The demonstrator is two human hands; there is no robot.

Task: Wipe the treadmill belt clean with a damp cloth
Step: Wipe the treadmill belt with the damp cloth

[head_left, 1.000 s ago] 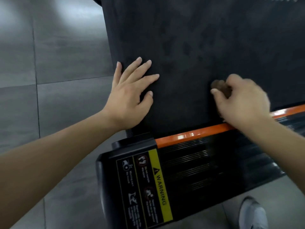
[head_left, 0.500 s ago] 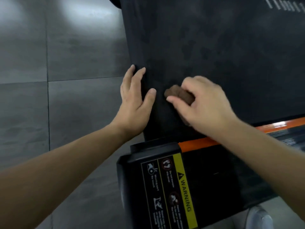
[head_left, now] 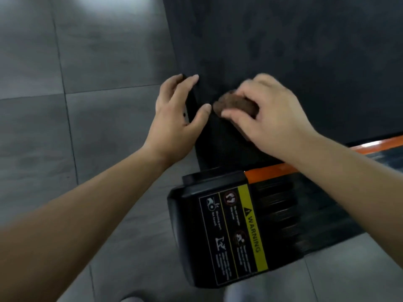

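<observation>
Floor (head_left: 65, 127): grey tiles, one surface, lying to the left of the machine.

Treadmill belt (head_left: 305, 62): one, dark and matt, with faint mottled patches across its face.

End cover (head_left: 187, 214): one, black, at the belt's near end. It carries one warning label (head_left: 235, 234) with a yellow band. One orange strip (head_left: 268, 170) runs between cover and belt.

Hands: two, bare.
- Left hand (head_left: 174, 125) clasps the belt's left edge, fingers over the side and thumb on top.
- Right hand (head_left: 277, 118) has its fingers curled round the cloth and presses it onto the belt.

Cloth (head_left: 235, 103): one, brown, bunched into a wad. It lies on the belt near the left edge, just beside the left thumb.
</observation>
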